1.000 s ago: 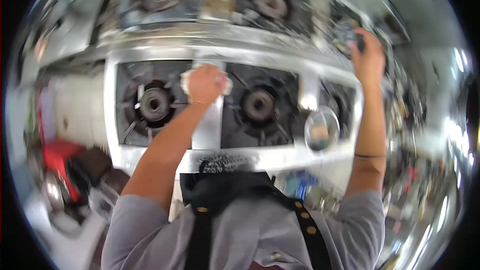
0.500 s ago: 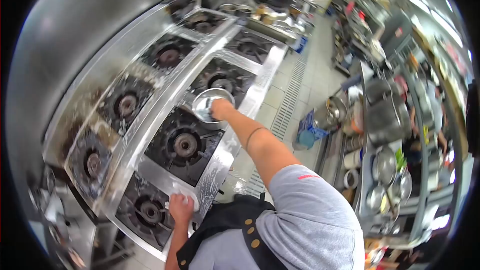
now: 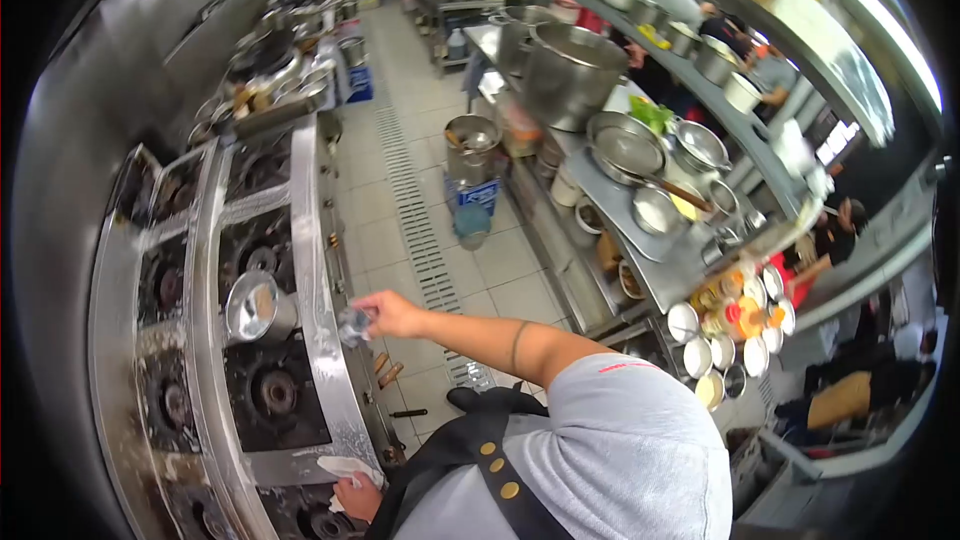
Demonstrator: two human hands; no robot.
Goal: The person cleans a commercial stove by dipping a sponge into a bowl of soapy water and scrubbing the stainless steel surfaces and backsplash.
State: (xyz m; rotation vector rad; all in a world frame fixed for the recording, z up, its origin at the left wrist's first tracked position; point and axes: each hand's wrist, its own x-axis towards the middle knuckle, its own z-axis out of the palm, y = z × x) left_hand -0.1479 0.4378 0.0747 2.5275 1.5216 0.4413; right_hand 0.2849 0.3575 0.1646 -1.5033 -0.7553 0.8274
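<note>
My right hand (image 3: 392,315) is closed on a grey scrubbing pad (image 3: 354,327), slightly blurred, above the front ledge of the stove (image 3: 325,340). To its left a metal pot (image 3: 284,318) stands on a burner; something brownish shows inside it, too unclear to name. My left hand (image 3: 362,496) is low in the view, fingers closed on a white cloth (image 3: 345,466) that lies against the stove's steel strip. Whitish suds streak the ledge and the strips between the black burners (image 3: 275,393).
Along the tiled floor runs a drain grate (image 3: 405,190). Across the aisle a steel counter (image 3: 640,260) carries a large stockpot (image 3: 570,75), strainers and pans. A metal pot (image 3: 472,145) stands above a blue crate. Several people work beyond the shelves at right.
My right hand has come out of the pot with the scrubbing pad and moved over the front ledge. My view has swung right. The left hand still holds the cloth.
</note>
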